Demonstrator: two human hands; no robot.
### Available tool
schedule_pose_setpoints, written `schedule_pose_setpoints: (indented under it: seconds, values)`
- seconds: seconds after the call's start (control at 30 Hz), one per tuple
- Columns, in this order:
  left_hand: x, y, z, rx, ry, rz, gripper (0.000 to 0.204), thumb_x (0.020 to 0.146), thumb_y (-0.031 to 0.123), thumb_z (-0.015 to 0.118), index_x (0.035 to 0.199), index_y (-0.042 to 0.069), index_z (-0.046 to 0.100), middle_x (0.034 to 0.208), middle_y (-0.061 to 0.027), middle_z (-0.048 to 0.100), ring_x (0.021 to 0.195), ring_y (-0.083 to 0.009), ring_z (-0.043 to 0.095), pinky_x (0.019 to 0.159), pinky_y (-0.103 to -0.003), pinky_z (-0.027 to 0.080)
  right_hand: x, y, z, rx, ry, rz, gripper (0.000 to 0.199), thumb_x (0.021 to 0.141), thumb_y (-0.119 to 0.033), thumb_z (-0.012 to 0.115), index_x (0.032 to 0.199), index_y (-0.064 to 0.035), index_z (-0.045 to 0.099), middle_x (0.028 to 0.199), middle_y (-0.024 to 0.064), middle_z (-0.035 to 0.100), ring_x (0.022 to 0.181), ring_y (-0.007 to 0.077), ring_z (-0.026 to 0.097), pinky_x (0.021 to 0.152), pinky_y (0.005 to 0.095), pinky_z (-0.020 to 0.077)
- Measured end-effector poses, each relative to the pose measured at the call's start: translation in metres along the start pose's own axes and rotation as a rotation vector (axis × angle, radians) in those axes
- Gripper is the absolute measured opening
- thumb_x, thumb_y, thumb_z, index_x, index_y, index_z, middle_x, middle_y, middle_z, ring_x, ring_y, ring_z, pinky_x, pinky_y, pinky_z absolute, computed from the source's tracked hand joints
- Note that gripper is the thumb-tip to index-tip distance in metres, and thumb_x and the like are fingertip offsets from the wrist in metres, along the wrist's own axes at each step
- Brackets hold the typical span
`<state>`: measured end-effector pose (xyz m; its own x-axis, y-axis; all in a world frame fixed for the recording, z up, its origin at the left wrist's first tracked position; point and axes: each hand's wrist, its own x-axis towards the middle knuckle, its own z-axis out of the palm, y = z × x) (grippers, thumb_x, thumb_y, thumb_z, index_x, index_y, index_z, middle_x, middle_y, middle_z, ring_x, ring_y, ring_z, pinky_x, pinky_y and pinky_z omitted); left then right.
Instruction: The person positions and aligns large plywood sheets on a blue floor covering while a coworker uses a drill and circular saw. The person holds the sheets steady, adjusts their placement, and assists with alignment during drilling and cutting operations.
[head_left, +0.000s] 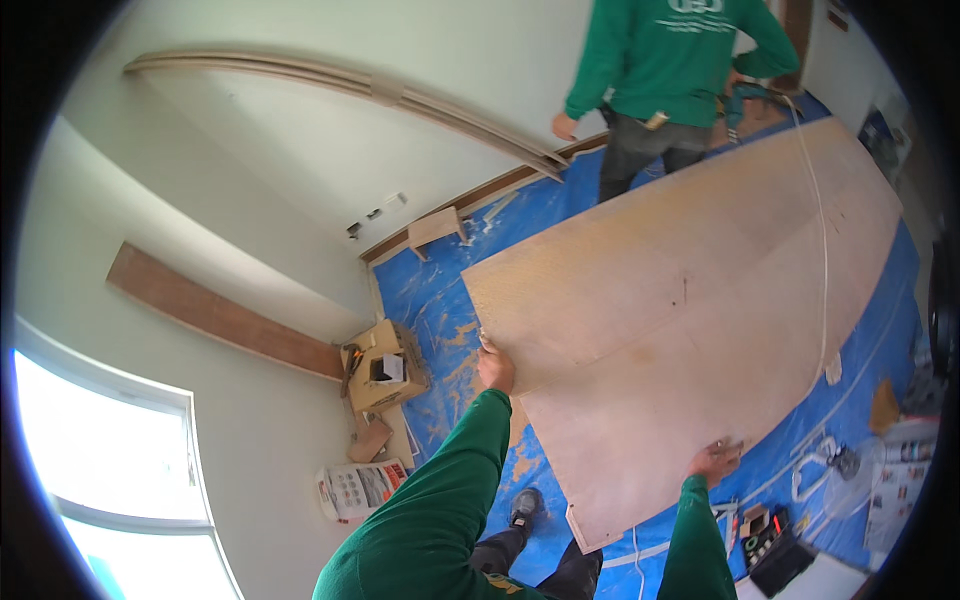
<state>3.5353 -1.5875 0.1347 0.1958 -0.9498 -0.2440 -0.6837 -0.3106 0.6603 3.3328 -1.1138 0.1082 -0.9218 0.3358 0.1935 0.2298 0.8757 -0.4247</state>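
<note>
**Gripping a large plywood sheet at its near edges**

Reaching up from the lower edge in green sleeves. Left hand [495,367] closing over the near left edge of the plywood sheet [690,310], fingers curled around the rim, thumb side toward the body. Right hand [715,460] pressing on the near right edge of the same sheet, fingers spread flat on the top face, partly wrapping the rim; exactly how far the fingers underneath are closing, cannot tell.

Standing with a dark shoe [524,505] on the blue floor sheeting [440,300], just below the sheet's near corner. Lying near the right forearm: a black tool case [775,555] and small scattered items, too small to tell apart. Trailing across the sheet's right part and down to the floor: a white cord [822,260].

Sitting left of the left hand, against the wall: an open cardboard box [383,367], with flattened cardboard and a printed paper bag [358,488] beside it. Leaning along the white wall: a long brown board [220,315]. Glowing brightly at lower left: a window [100,450].

Stretching away from the hands toward the far right, the plywood sheet covering much of the floor area. Resting farther back by the skirting: a small wooden stool [437,228]. Leaning high on the wall: long curved-looking trim strips [350,85]. Standing at the sheet's far end: another person [670,80] in a green top and dark trousers, one hand hanging down.
</note>
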Motion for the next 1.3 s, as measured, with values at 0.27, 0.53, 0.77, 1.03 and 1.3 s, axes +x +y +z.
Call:
schedule_pose_setpoints:
  seconds: [0.27,0.53,0.77,1.03,1.3]
  values:
    - [-0.004,0.004,-0.001,0.068,0.024,-0.035,0.075,0.11,0.059,0.025,0.13,0.0,0.066,0.122,-0.0334,0.069,0.117,-0.0542,0.064,0.101,-0.061,0.049,0.004,0.007,0.004,-0.069,-0.059,-0.03,0.062,0.109,-0.042,0.045,0.159,-0.0066,0.037,0.139,0.0297,0.049,0.122,0.0485,0.058,0.095,0.0569,0.056]
    - [-0.007,0.008,0.0,0.146,0.089,-0.054,0.073,0.109,0.059,0.026,0.13,0.003,0.069,0.119,-0.0315,0.071,0.113,-0.0522,0.066,0.099,-0.059,0.051,0.005,0.002,0.004,-0.17,-0.117,-0.004,0.063,0.108,-0.039,0.045,0.16,-0.0066,0.033,0.141,0.029,0.046,0.122,0.0475,0.058,0.092,0.056,0.0575]
    - [-0.014,0.014,-0.003,0.137,0.095,-0.06,0.072,0.109,0.058,0.029,0.13,0.002,0.069,0.118,-0.0321,0.071,0.114,-0.0521,0.066,0.099,-0.059,0.051,0.006,0.0,0.0,-0.133,-0.107,0.019,0.064,0.107,-0.039,0.046,0.161,-0.0071,0.031,0.141,0.0285,0.046,0.123,0.0471,0.056,0.091,0.0567,0.0575]
    - [-0.013,0.01,0.002,0.133,0.099,-0.039,0.069,0.109,0.057,0.03,0.131,0.004,0.069,0.118,-0.031,0.072,0.114,-0.051,0.066,0.1,-0.058,0.051,0.007,0.012,0.011,-0.16,-0.093,0.018,0.062,0.109,-0.041,0.043,0.159,-0.006,0.035,0.141,0.0296,0.047,0.124,0.0487,0.056,0.094,0.0568,0.056]
    - [-0.015,0.014,-0.003,0.119,0.084,-0.066,0.067,0.109,0.057,0.03,0.129,0.007,0.071,0.118,-0.0292,0.072,0.114,-0.0505,0.066,0.099,-0.057,0.051,0.007,0.005,0.008,-0.139,-0.081,0.021,0.061,0.109,-0.041,0.043,0.16,-0.0077,0.035,0.14,0.0281,0.048,0.121,0.0485,0.059,0.093,0.0565,0.0569]
